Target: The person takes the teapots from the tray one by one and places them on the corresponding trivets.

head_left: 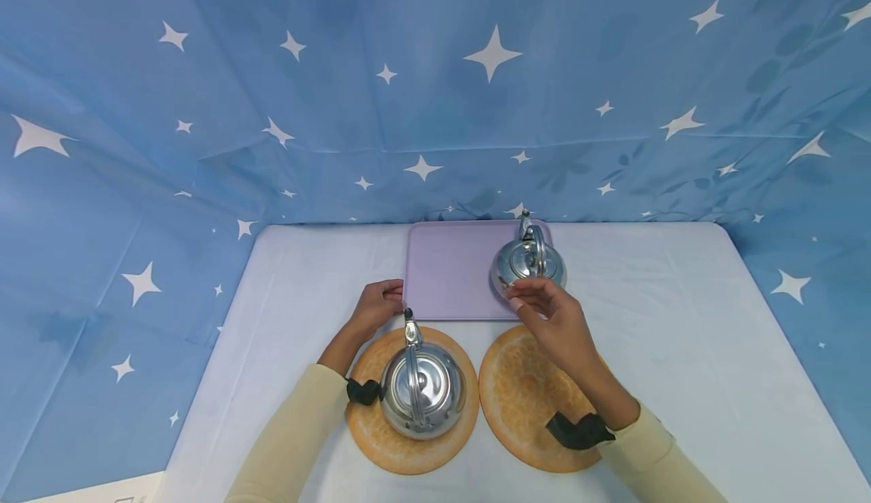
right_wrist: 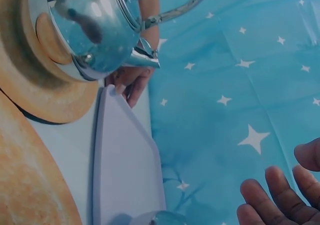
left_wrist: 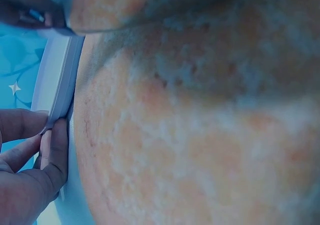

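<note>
A lilac tray (head_left: 445,268) lies at the back of the table. My left hand (head_left: 376,308) pinches its left edge; in the left wrist view the thumb (left_wrist: 22,124) is above the rim and fingers are beneath. On the tray's right side stands a shiny metal kettle (head_left: 506,265), spout pointing away. My right hand (head_left: 561,329) is over the near side of that kettle, fingers loosely bent; the right wrist view shows nothing between them. A second metal kettle (head_left: 438,397) sits on the left round mat (head_left: 374,442), near my left wrist.
A second round, bread-patterned mat (head_left: 520,389) lies under my right forearm, beside the first. White cloth (head_left: 653,299) covers the table. Blue star-printed fabric (head_left: 435,94) hangs behind the table and along its sides. Black straps (head_left: 578,431) wrap both wrists.
</note>
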